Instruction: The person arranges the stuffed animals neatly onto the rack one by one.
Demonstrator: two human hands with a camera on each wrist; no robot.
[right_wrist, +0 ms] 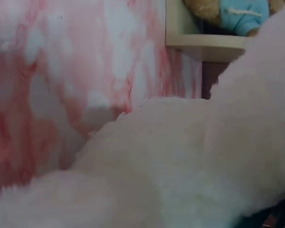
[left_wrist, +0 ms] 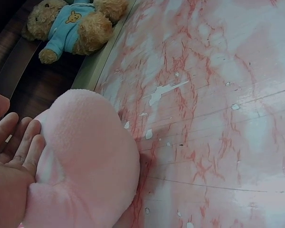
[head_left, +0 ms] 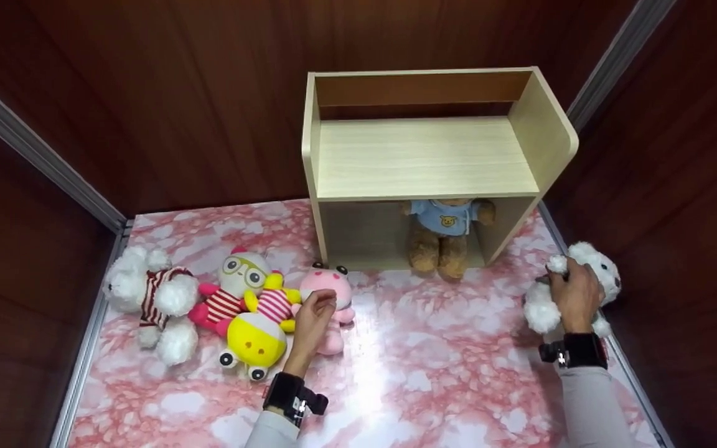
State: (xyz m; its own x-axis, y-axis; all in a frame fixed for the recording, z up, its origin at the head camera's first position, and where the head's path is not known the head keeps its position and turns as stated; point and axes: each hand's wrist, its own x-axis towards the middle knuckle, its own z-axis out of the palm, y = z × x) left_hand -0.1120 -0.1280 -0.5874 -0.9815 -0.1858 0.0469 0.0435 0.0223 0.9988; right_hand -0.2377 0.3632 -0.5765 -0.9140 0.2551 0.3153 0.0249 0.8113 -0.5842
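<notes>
At the right side, my right hand [head_left: 576, 295] grips a fluffy white plush dog [head_left: 542, 308] from above. White fur [right_wrist: 156, 156] fills much of the right wrist view, where the hand itself is hidden. My left hand [head_left: 313, 314] is over a pink plush toy [head_left: 332, 339] with dark eyes, overlapping its side in the head view. In the left wrist view, the left hand's fingers [left_wrist: 20, 142] lie loosely bent beside the pink plush, holding nothing.
A pale wooden two-level shelf [head_left: 427, 155] stands at the back, with a brown teddy bear [head_left: 439, 242] in blue on its lower level. Left lie a yellow frog plush [head_left: 256, 339], a pink-and-white plush [head_left: 224, 305] and a white plush dog [head_left: 125, 280] in stripes. Dark panels enclose the pink marbled surface.
</notes>
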